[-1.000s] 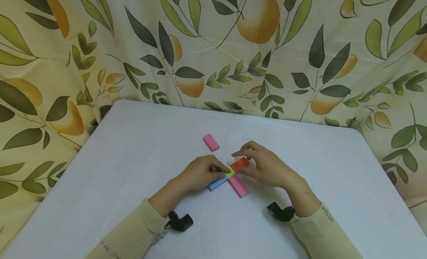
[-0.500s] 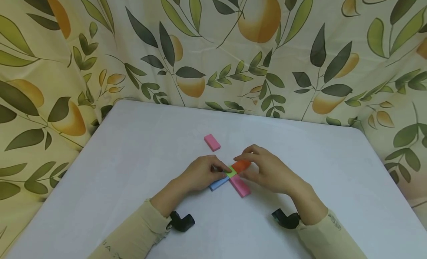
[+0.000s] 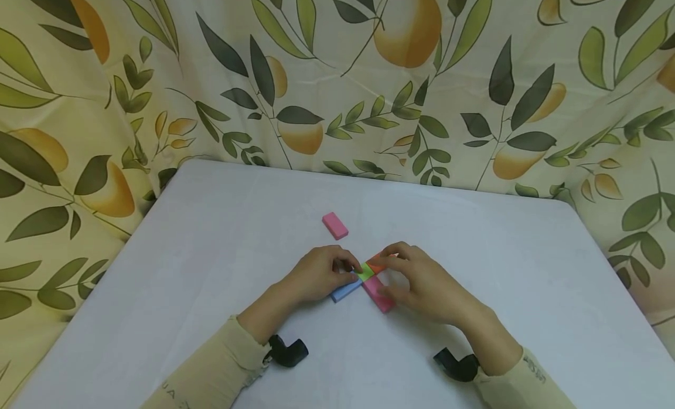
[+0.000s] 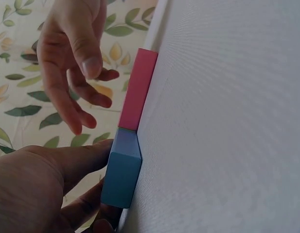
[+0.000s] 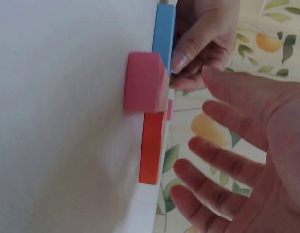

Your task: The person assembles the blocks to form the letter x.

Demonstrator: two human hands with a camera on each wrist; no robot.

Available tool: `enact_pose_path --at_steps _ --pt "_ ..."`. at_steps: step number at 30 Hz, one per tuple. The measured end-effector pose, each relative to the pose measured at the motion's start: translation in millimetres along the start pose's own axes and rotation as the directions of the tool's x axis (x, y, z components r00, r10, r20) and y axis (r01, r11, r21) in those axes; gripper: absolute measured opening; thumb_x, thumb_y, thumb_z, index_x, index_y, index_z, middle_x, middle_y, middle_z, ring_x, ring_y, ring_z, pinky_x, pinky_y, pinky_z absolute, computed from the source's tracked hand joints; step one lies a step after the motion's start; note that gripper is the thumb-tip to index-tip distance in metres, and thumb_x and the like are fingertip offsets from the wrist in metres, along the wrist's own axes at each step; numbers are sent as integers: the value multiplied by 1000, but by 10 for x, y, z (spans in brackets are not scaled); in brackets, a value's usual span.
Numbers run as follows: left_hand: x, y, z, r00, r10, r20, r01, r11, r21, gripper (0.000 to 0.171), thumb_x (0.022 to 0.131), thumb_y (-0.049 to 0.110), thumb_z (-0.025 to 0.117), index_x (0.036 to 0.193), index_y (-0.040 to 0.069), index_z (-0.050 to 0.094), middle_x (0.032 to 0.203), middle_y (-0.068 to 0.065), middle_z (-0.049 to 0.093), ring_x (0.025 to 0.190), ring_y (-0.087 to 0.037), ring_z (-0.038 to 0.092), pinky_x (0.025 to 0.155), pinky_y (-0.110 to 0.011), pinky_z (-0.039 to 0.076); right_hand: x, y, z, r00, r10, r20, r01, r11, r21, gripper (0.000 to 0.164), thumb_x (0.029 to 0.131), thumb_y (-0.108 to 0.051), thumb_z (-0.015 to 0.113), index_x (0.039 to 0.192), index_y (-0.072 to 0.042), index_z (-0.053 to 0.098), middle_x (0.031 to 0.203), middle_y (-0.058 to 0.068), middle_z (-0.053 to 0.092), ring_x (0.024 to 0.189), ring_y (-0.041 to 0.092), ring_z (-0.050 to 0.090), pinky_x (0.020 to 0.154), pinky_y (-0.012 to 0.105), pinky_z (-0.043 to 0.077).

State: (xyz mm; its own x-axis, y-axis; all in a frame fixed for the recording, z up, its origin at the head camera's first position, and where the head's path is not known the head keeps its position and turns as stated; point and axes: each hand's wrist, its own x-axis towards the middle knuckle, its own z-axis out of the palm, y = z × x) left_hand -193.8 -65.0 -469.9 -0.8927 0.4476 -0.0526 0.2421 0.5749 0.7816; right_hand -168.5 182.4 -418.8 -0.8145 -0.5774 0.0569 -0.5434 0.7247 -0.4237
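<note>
A green block [image 3: 366, 272] forms the middle of an arrangement on the white table. A blue block [image 3: 345, 290] lies against its left side, an orange block [image 3: 375, 261] at its upper right and a pink block [image 3: 377, 295] at its lower right. My left hand [image 3: 316, 273] holds the blue block near the green one, its thumb on top and fingers curled at the far side. Spread and holding nothing, the fingers of my right hand [image 5: 266, 145] hover beside the orange and pink blocks. In the head view, this hand partly covers both.
Another pink block [image 3: 334, 225] lies alone farther back on the white table [image 3: 237, 215]. Behind the table hangs a curtain [image 3: 337, 75] printed with fruit and leaves. A black wrist camera [image 3: 289, 351] juts from the left sleeve, another [image 3: 456, 364] from the right.
My right hand has moved down and toward me, from around the orange block to over the pink block. My left hand stays in place, its index fingertip drawn slightly back from the green block.
</note>
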Motion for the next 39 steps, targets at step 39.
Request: enact_pose_path --at_steps 39 --pt "18 15 -12 999 -43 16 42 999 17 14 95 29 76 108 32 76 96 14 69 87 -13 58 75 -31 47 -8 -60 165 999 -19 -34 18 999 -46 33 95 -24 76 128 -27 73 133 -5 60 113 16 63 89 41 56"
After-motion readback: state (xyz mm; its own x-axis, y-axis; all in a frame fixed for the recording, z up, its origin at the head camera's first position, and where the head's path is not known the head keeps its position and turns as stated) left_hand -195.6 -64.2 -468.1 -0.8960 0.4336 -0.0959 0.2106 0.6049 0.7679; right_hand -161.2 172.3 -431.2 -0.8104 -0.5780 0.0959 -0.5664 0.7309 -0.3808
